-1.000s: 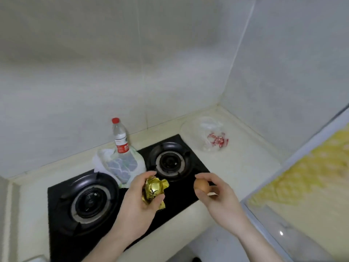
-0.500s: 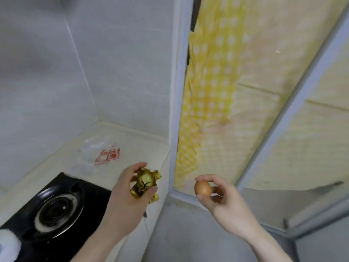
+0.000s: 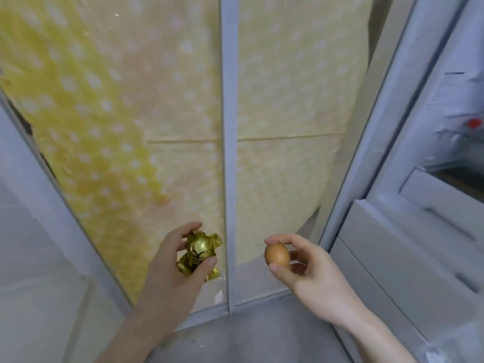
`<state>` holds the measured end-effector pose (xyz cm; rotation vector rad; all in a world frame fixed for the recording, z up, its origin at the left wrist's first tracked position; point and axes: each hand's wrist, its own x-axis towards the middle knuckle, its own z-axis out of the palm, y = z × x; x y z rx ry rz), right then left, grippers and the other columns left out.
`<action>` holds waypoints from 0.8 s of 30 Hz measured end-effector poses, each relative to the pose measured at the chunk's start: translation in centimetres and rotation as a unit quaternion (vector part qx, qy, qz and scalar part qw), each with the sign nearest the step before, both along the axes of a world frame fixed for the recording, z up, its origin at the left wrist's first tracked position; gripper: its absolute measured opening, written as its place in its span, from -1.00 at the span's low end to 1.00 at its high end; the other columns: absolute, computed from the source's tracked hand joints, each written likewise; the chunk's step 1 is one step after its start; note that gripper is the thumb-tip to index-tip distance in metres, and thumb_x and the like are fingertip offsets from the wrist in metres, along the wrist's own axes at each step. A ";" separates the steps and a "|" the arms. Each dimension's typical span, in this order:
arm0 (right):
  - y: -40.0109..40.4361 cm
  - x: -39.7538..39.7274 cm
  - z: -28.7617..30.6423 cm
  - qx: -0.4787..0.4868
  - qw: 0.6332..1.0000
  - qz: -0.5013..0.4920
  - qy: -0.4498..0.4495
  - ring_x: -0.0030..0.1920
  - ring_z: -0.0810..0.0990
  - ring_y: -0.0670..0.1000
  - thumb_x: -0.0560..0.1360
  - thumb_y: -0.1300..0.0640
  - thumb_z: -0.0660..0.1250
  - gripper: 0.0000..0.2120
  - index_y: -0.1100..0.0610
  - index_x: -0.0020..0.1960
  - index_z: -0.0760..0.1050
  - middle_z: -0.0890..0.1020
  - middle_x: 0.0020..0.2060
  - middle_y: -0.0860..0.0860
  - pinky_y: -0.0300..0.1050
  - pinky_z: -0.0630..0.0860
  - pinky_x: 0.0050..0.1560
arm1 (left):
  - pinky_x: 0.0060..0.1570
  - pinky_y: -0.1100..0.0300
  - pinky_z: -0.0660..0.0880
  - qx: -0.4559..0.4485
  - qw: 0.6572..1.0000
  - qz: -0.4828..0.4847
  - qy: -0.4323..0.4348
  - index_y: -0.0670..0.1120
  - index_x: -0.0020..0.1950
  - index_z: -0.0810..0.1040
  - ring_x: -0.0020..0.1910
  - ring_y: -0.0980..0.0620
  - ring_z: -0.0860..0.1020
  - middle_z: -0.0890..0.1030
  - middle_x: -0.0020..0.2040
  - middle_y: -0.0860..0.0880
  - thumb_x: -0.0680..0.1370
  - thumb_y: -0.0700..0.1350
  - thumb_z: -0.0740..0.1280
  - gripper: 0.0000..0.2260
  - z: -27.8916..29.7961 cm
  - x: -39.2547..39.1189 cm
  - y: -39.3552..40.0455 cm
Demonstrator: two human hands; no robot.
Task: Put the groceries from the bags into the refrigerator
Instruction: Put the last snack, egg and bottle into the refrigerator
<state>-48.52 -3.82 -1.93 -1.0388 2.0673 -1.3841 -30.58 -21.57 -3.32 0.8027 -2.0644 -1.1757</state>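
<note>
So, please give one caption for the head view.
Left hand holds gold foil packet, right hand pinches brown egg near fridge.

Both bare forearms reach forward from the bottom of the view. The left hand (image 3: 172, 265) is curled round a gold foil-wrapped item (image 3: 198, 254), thumb below and fingers over its top. The right hand (image 3: 301, 268) pinches a brown egg (image 3: 276, 254) between thumb and forefinger (the other fingers curl loosely behind it), palm turned leftward, the two hands well apart
</note>
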 end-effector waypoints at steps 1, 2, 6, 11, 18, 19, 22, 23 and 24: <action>0.5 -1.0 0.2 -0.007 1.000 -0.022 -0.002 -0.19 0.63 -0.14 0.50 0.19 0.50 -0.68 -0.19 0.12 0.62 0.69 -0.08 -0.07 -0.42 0.48 -0.15 | 0.04 0.13 0.59 -0.004 1.000 -0.021 0.001 0.30 0.31 0.44 0.15 0.15 0.57 0.54 0.10 0.35 0.50 -0.10 0.51 -0.51 0.1 -1.9 -0.2; 1.0 -2.0 0.4 -0.012 0.999 -0.043 -0.003 -0.20 0.63 -0.15 0.50 0.19 0.50 -0.67 -0.19 0.12 0.62 0.69 -0.09 -0.08 -0.42 0.47 -0.15 | 0.01 0.18 0.59 -0.007 0.999 -0.040 0.004 0.29 0.30 0.45 0.16 0.20 0.54 0.54 0.10 0.37 0.50 -0.11 0.51 -0.51 0.3 -3.8 -0.5; 2.0 -5.3 1.0 -0.025 0.992 -0.124 0.003 -0.18 0.67 -0.11 0.49 0.21 0.51 -0.66 -0.19 0.12 0.62 0.69 -0.12 -0.16 -0.40 0.49 -0.14 | 0.05 0.29 0.49 -0.024 0.993 -0.112 0.015 0.31 0.28 0.47 0.18 0.33 0.49 0.56 0.13 0.36 0.47 -0.11 0.53 -0.50 0.9 -10.7 -1.7; 1.9 -8.5 1.6 -0.037 0.975 -0.219 0.022 -0.20 0.64 -0.12 0.49 0.21 0.51 -0.66 -0.20 0.10 0.62 0.69 -0.09 -0.12 -0.38 0.51 -0.14 | 0.14 0.10 0.58 0.003 0.977 -0.208 0.035 0.28 0.28 0.49 0.20 0.23 0.55 0.59 0.13 0.29 0.46 -0.14 0.55 -0.49 1.1 -17.9 -3.8; 0.8 -11.6 3.5 -0.027 0.941 -0.334 0.053 -0.11 0.68 -0.09 0.50 0.21 0.51 -0.66 -0.23 0.08 0.61 0.69 0.04 -0.21 -0.37 0.52 -0.10 | 0.15 0.00 0.60 0.004 0.946 -0.322 0.046 0.25 0.30 0.48 0.21 0.19 0.55 0.62 0.15 0.19 0.46 -0.15 0.54 -0.48 2.4 -26.7 -7.7; 0.7 -11.8 3.7 -0.026 0.934 -0.351 0.057 -0.12 0.68 -0.09 0.50 0.20 0.51 -0.66 -0.22 0.08 0.61 0.69 0.03 -0.22 -0.38 0.51 -0.12 | 0.15 0.04 0.60 0.002 0.940 -0.338 0.044 0.24 0.30 0.49 0.21 0.18 0.55 0.62 0.16 0.20 0.46 -0.15 0.54 -0.49 2.5 -27.7 -8.0; 1.1 -11.9 3.9 -0.024 0.913 -0.403 0.062 -0.13 0.69 -0.09 0.50 0.20 0.51 -0.68 -0.18 0.11 0.61 0.68 -0.01 -0.28 -0.39 0.51 -0.14 | 0.08 0.22 0.59 -0.011 0.921 -0.387 0.045 0.24 0.29 0.49 0.21 0.21 0.55 0.61 0.14 0.26 0.46 -0.16 0.54 -0.50 2.4 -30.7 -8.0; 1.5 -11.9 3.9 -0.021 0.906 -0.418 0.062 -0.12 0.69 -0.08 0.49 0.20 0.51 -0.68 -0.17 0.11 0.62 0.68 -0.01 -0.27 -0.37 0.52 -0.13 | 0.05 0.30 0.58 -0.014 0.914 -0.404 0.044 0.24 0.28 0.50 0.20 0.23 0.54 0.61 0.13 0.25 0.47 -0.15 0.54 -0.51 2.5 -31.6 -7.7; 1.8 -11.8 4.1 -0.019 0.899 -0.432 0.062 -0.10 0.70 -0.08 0.49 0.21 0.51 -0.67 -0.17 0.11 0.62 0.68 -0.01 -0.26 -0.35 0.54 -0.11 | 0.02 0.39 0.54 -0.015 0.906 -0.420 0.044 0.24 0.28 0.50 0.19 0.26 0.54 0.62 0.12 0.24 0.47 -0.15 0.54 -0.51 2.5 -32.4 -7.3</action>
